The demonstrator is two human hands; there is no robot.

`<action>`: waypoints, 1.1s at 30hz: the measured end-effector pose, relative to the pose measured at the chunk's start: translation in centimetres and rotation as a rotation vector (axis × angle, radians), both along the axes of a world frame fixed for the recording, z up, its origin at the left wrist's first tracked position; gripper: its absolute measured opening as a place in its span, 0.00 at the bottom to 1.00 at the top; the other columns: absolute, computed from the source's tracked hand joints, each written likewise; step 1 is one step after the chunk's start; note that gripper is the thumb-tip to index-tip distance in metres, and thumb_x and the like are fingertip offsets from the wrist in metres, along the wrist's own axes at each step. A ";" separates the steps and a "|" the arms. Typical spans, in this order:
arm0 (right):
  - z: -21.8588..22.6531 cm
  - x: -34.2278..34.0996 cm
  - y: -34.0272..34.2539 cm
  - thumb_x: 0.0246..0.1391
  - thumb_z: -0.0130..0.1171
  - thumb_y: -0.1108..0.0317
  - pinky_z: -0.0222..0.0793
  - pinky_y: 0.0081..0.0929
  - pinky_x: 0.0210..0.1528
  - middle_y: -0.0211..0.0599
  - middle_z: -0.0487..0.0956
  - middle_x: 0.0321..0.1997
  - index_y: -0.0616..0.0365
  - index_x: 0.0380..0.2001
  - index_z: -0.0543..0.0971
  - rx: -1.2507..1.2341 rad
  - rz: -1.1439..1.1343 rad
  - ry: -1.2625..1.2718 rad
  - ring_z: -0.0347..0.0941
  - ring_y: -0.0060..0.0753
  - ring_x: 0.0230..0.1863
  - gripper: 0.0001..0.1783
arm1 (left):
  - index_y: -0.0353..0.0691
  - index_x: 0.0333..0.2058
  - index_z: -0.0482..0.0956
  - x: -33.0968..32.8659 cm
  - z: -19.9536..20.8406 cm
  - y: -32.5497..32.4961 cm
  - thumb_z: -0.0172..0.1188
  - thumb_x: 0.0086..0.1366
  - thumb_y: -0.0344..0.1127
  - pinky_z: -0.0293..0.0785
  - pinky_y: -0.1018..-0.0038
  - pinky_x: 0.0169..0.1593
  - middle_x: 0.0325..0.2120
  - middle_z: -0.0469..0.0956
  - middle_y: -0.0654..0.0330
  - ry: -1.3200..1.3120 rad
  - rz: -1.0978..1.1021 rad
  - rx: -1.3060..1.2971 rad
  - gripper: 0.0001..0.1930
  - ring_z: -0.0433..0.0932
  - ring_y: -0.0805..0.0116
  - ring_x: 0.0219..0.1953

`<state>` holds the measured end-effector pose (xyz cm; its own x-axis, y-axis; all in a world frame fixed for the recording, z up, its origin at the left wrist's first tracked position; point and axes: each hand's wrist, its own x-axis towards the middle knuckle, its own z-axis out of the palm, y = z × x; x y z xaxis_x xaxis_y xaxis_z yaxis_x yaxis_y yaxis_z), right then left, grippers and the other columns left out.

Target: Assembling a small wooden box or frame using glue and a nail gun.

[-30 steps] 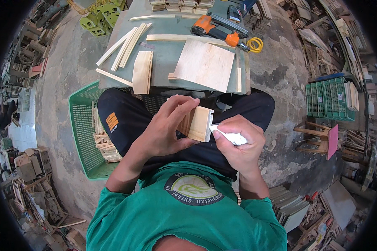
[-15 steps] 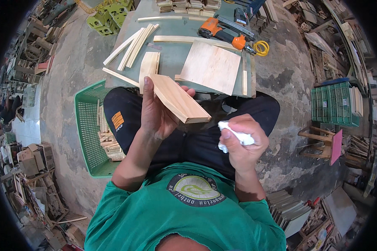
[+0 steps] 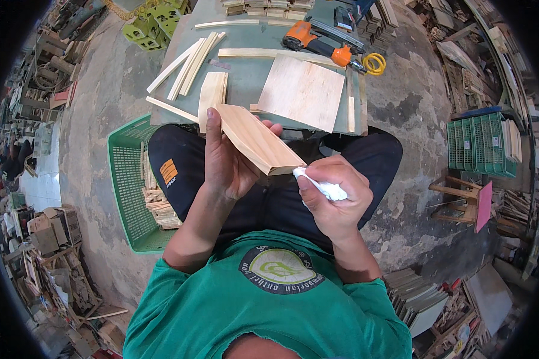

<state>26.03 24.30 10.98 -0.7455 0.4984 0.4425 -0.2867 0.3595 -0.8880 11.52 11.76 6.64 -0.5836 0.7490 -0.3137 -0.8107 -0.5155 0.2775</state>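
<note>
My left hand grips a pale wooden piece with angled ends, thumb along its left edge and fingertips showing at the far side. It is held tilted above my lap. A crumpled white wad, perhaps a cloth or a soft bag, is pinched in my right hand. The wad's tip meets the near right corner of the wooden piece. Just beyond, on the green-grey table, stand a similar wooden block and a square thin plywood panel.
An orange and black nail gun with a yellow coiled hose lies at the table's far right. Narrow wood strips lie at the left. A green plastic basket holding wood pieces is by my left leg. Green crates stand farther right.
My right hand has moved left and slightly up, bringing the white wad to the wooden piece's near corner. My left hand and the piece have barely shifted.
</note>
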 end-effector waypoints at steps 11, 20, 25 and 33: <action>-0.1 0.0 0.2 0.49 0.70 0.79 0.68 0.18 0.26 0.41 0.80 0.30 0.64 0.32 0.81 0.003 0.013 0.007 0.75 0.23 0.26 0.07 | 0.32 0.54 0.70 -0.4 -0.7 -0.6 0.47 0.67 0.69 0.78 0.47 0.54 0.45 0.78 0.43 -0.004 -0.030 0.145 0.40 0.79 0.47 0.52; -0.2 0.0 0.7 0.49 0.70 0.80 0.68 0.18 0.25 0.41 0.80 0.30 0.65 0.31 0.81 0.030 0.006 0.022 0.75 0.23 0.26 0.07 | 0.28 0.53 0.70 -0.6 -0.8 -0.7 0.48 0.67 0.69 0.78 0.47 0.55 0.46 0.78 0.41 -0.017 -0.048 0.195 0.41 0.79 0.47 0.52; -0.7 0.0 0.9 0.49 0.70 0.79 0.68 0.18 0.24 0.41 0.80 0.31 0.65 0.31 0.82 0.035 0.005 0.042 0.74 0.22 0.25 0.07 | 0.27 0.53 0.71 -0.8 -1.0 -0.6 0.48 0.67 0.69 0.78 0.47 0.55 0.46 0.78 0.41 -0.018 -0.047 0.214 0.41 0.78 0.47 0.53; -2.5 0.3 1.1 0.59 0.64 0.70 0.70 0.17 0.23 0.39 0.79 0.32 0.63 0.38 0.77 -0.668 -0.024 -0.071 0.73 0.20 0.22 0.09 | 0.29 0.54 0.71 -2.3 -0.1 -0.2 0.46 0.70 0.63 0.80 0.51 0.53 0.45 0.78 0.41 0.026 -0.026 0.174 0.36 0.80 0.47 0.49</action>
<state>26.37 25.38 8.48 -0.7466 0.6651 -0.0161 -0.2183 -0.2678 -0.9384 9.25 11.54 6.56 -0.5698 0.8054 -0.1631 -0.8180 -0.5367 0.2072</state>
